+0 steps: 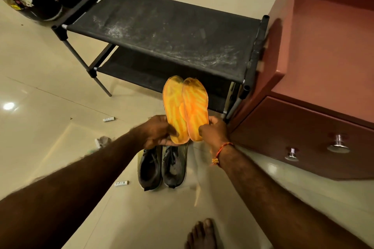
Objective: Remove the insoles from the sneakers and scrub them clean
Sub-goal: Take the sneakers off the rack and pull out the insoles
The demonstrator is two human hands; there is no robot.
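Two orange insoles stand side by side in the air above the floor, toes pointing away from me. My left hand (159, 132) grips the heel of the left insole (174, 107). My right hand (213, 130) pinches the heel of the right insole (196, 107). The two insoles touch along their inner edges. Below my hands, a pair of dark grey sneakers (160, 166) sits on the tiled floor, openings facing up. The left sneaker (149, 170) and the right sneaker (174, 166) lie close together, their toes hidden under my hands.
A black two-tier shoe rack (162, 32) with a dusty top stands ahead. A reddish-brown cabinet (315, 79) with metal knobs is at the right. Small white scraps (121, 183) lie on the floor. My bare foot (202, 234) is at the bottom edge.
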